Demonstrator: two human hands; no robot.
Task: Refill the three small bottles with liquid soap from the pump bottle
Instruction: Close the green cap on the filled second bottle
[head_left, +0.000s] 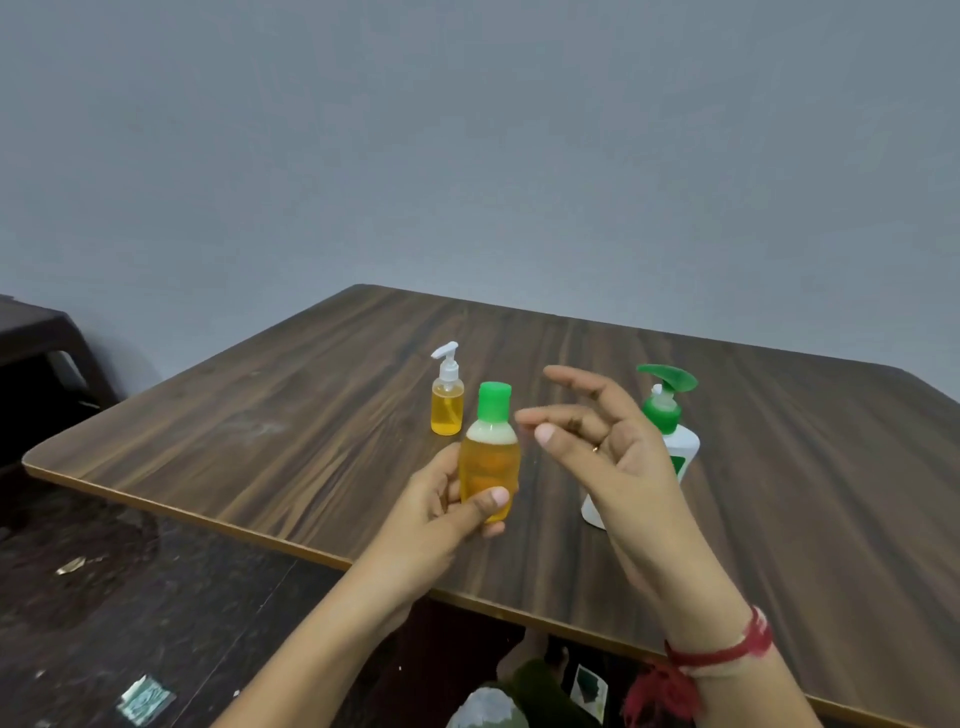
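The left hand had a closed grip on the small bottle, upright with its green cap on and full of yellow soap, above the counter's near edge. The right hand hovered just beside the cap, fingers spread and empty. Behind it stood the white pump bottle, partly hidden. A small spray-top bottle stood further back.

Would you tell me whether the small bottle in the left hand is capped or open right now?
Capped. The green cap sits on the small bottle, which the left hand holds upright; the right hand is open beside it.
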